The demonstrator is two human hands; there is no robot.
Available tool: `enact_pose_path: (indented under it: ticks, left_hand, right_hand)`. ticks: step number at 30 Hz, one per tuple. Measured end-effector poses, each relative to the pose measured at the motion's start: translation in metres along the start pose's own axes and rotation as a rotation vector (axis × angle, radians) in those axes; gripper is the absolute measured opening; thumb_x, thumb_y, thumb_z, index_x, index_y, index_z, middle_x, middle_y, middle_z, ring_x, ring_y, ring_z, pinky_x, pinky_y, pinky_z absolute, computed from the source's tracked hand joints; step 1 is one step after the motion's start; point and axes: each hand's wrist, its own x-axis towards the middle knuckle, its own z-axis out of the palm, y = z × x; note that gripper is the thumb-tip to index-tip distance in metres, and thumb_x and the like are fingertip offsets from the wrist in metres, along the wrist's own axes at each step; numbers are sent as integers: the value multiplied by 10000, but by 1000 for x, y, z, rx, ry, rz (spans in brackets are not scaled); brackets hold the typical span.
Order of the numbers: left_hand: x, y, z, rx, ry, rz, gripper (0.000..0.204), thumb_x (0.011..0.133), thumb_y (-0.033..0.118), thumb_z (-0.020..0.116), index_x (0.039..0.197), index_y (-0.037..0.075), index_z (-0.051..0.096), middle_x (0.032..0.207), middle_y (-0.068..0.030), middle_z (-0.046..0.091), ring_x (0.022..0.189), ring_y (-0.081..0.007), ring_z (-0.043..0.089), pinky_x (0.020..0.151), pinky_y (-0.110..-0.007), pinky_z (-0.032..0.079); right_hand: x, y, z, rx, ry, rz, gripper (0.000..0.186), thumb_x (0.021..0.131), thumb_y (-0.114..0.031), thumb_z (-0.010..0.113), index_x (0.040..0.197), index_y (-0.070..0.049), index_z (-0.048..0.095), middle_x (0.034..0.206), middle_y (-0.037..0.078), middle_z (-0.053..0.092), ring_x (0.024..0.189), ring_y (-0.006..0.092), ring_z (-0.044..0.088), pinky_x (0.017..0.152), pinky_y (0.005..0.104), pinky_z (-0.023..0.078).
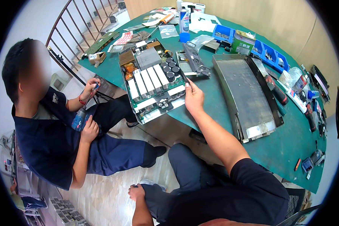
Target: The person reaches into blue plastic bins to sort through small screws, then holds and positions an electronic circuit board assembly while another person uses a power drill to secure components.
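Note:
An open electronics chassis (pixel 143 119) lies tilted at the table's near left edge. Inside it are white rectangular blocks (pixel 151 81), round black capacitors (pixel 171 71) and a ribbed grey heat sink (pixel 148 58). My right hand (pixel 194 98) is closed at its right side, thumb and fingers pinching the rim beside a dark strip (pixel 185 78). On my thigh rests my left hand (pixel 136 192), its fingers curled; whatever they hold, if anything, is hidden. A fan panel (pixel 195 62) with black round fans stands just beyond the chassis.
To the left a seated co-worker holds a blue power screwdriver (pixel 78 119). An empty metal cover tray (pixel 246 96) lies on the green table (pixel 290 150) to the right. Behind stand a spray can (pixel 184 21), a green tin (pixel 242 42) and blue parts bins (pixel 269 55). Tools line the right edge.

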Motion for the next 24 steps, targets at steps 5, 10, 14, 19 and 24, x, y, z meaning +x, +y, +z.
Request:
enact_pose_path:
  ticks: [5,10,14,19,24]
  left_hand:
    - [2,0,2,-1,2,3,468,880,423,568,1240,133,635,1297,-100,592,1254,-296,506,1021,-502,412]
    - [2,-5,1,-7,13,4,468,878,426,570,1243,141,636,1304,-98,591,1254,-300,506,1023,-507,413]
    - [10,-18,8,-20,-9,31,475,875,432,570,1243,139,638,1314,-105,590,1253,-313,510,1021,-515,416]
    - [24,-17,19,-18,-65,33,480,880,438,559,1240,130,638,1289,-117,608,1226,-332,531,1008,-517,427]
    - [35,-11,20,-61,-149,50,465,875,420,593,1231,124,639,1267,-121,613,1211,-333,538,1008,-509,430]
  right_hand:
    - [0,0,-1,-42,-4,25,318,986,-258,591,1252,-107,677,874,171,727,820,198,704,778,335,517]
    - [-5,-2,1,-24,-12,22,321,985,-250,590,1254,-97,675,866,177,720,807,196,697,769,328,515]
    - [-5,10,6,32,1,-39,339,986,-228,597,1262,-43,659,913,143,738,834,141,668,779,305,512]
    - [-5,5,4,122,-9,-26,319,1034,-221,562,1236,7,656,808,-71,556,725,20,434,624,193,366]
    - [-10,4,-12,37,-50,84,351,1022,-193,560,1304,6,624,921,-22,638,841,52,530,763,205,440]
